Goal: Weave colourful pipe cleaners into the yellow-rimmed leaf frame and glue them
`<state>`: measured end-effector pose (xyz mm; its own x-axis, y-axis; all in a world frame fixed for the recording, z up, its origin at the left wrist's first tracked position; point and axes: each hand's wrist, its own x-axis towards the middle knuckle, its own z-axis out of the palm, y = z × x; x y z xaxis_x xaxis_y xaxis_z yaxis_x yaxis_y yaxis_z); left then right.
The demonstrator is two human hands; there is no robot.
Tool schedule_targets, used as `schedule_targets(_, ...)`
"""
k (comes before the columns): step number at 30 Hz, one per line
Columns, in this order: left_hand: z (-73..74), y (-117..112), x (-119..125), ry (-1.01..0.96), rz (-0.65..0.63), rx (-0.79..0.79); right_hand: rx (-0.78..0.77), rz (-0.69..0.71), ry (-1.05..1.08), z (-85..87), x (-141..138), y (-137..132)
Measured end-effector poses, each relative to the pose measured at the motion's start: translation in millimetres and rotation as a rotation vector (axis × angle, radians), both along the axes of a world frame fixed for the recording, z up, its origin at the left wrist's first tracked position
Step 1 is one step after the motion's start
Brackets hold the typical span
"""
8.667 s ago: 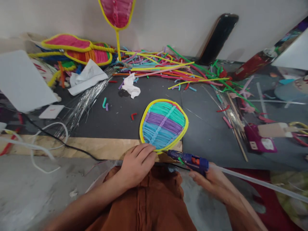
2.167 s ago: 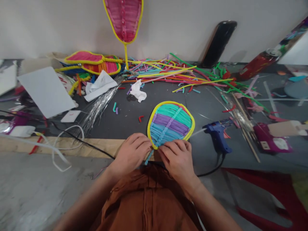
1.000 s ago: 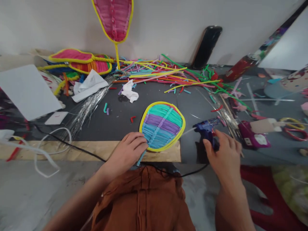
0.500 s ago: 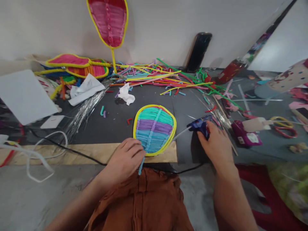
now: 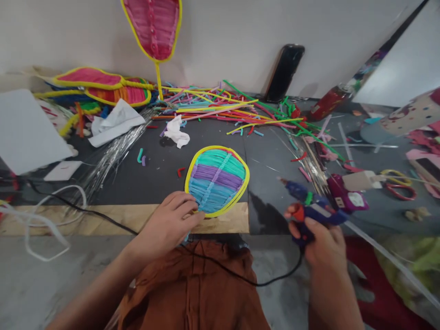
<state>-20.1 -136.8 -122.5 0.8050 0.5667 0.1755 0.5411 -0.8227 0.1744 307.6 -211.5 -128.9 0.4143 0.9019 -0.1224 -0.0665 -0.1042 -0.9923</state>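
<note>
A leaf-shaped pipe-cleaner piece lies near the table's front edge. It has a yellow rim, with teal, purple and blue bands and a pale blue midrib. My left hand is closed on its lower left end, where a blue stem shows below the fingers. Off to the right, my right hand grips a blue hot glue gun, raised above the table. The nozzle points left toward the leaf, apart from it. From the gun's back a clear glue stick sticks out, and its black cord hangs across my lap.
Loose pipe cleaners are heaped along the wall, beside a leaning phone and a red can. A pink petal stands at the back. Silver strands and crumpled tissue lie leftward; scissors lie right.
My right hand has picked the glue gun up off the table and swung its nozzle from the right round to the left. My left hand has stayed on the leaf piece.
</note>
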Motion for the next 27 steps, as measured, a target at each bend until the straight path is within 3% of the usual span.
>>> schedule_targets(4, 1.7, -0.8, 5.1, 0.004, 0.007, 0.006, -0.148, 0.369, -0.188, -3.3, -18.8, -12.8)
schedule_targets(6, 2.3, -1.0, 7.0, -0.005, 0.003, 0.019, -0.206, 0.437, -0.265, -3.6, -25.3, -14.2)
schedule_targets(27, -7.7, -1.6, 1.9, -0.089, -0.001, -0.016, -0.280, 0.411, -0.467, 2.5, -34.2, 0.7)
